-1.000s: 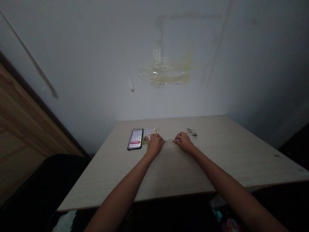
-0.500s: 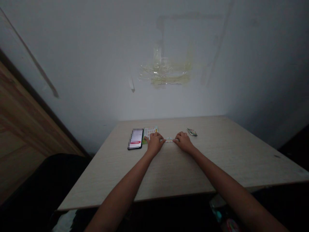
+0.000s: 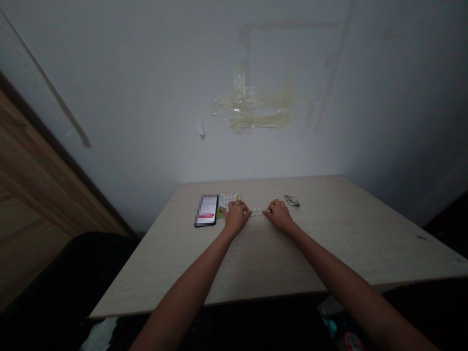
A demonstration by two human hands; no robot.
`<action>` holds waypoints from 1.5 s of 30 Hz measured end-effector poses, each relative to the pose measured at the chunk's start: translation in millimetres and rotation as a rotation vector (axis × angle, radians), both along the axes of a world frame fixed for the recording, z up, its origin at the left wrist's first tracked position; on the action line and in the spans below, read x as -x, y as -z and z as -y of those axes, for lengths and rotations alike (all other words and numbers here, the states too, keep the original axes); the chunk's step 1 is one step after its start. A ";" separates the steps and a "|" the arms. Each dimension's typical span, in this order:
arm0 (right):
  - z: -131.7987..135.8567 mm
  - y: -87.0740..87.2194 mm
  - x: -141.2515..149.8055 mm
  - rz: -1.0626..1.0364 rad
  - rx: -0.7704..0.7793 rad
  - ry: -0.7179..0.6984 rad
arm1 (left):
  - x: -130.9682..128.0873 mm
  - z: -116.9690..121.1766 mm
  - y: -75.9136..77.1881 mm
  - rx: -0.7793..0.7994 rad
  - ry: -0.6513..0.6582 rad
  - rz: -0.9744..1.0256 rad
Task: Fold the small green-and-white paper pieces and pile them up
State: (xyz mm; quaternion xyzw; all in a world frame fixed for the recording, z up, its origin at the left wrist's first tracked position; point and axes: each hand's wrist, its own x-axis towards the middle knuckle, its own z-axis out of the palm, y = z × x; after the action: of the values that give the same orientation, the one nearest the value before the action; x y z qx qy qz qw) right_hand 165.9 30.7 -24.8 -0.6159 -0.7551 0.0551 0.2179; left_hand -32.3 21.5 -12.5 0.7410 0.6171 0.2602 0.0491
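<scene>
Between my hands, at the middle of the table, lies a narrow printed paper strip (image 3: 258, 213), pale with small coloured marks. My left hand (image 3: 236, 215) pinches its left end with closed fingers. On the other end, my right hand (image 3: 278, 213) is closed in the same way, thumb toward the strip. Whether the strip is folded is too small to make out. Behind my left hand a printed leaflet (image 3: 228, 197), light with green parts, lies partly hidden. A phone (image 3: 206, 210) with a lit, partly blurred screen rests left of the leaflet.
A small crumpled colourful wrapper or paper piece (image 3: 292, 200) lies beyond my right hand. The pale wooden table (image 3: 256, 263) meets a wall (image 3: 153, 97) with old tape (image 3: 252, 114) on it. Wooden boards (image 3: 29, 185) lean at the left. Items below the front edge are dim.
Both hands keep their hold on the paper strip with hardly any movement. The whole view has shifted very slightly.
</scene>
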 end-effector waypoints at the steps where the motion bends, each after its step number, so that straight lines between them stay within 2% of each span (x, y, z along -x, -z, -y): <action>1: -0.1 -0.8 0.5 0.002 0.003 0.004 | -0.1 -0.3 0.4 -0.003 0.001 -0.002; 15: -2.4 -5.7 3.0 0.070 0.025 0.033 | 0.4 1.9 -1.4 0.033 0.000 0.017; 24: -8.4 9.8 -4.2 -0.061 -0.037 0.038 | 7.0 3.0 -1.6 0.120 0.239 -0.026; 32: -9.7 16.3 -7.4 -0.107 -0.112 0.038 | 6.7 15.6 -8.3 0.036 0.356 -0.092; 39: -6.9 13.1 -5.7 -0.079 -0.128 0.031 | 2.8 23.2 -6.7 0.053 0.350 -0.091; 45: -6.5 10.8 -6.8 -0.146 -0.114 0.004 | 3.5 24.5 -3.7 -0.005 0.352 -0.108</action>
State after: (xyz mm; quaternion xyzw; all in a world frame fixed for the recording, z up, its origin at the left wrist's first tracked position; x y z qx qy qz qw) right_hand 172.6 37.2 -35.6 -0.5985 -0.7378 0.0566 0.3071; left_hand -35.8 -3.0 -8.8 0.8505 0.4790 0.2092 0.0587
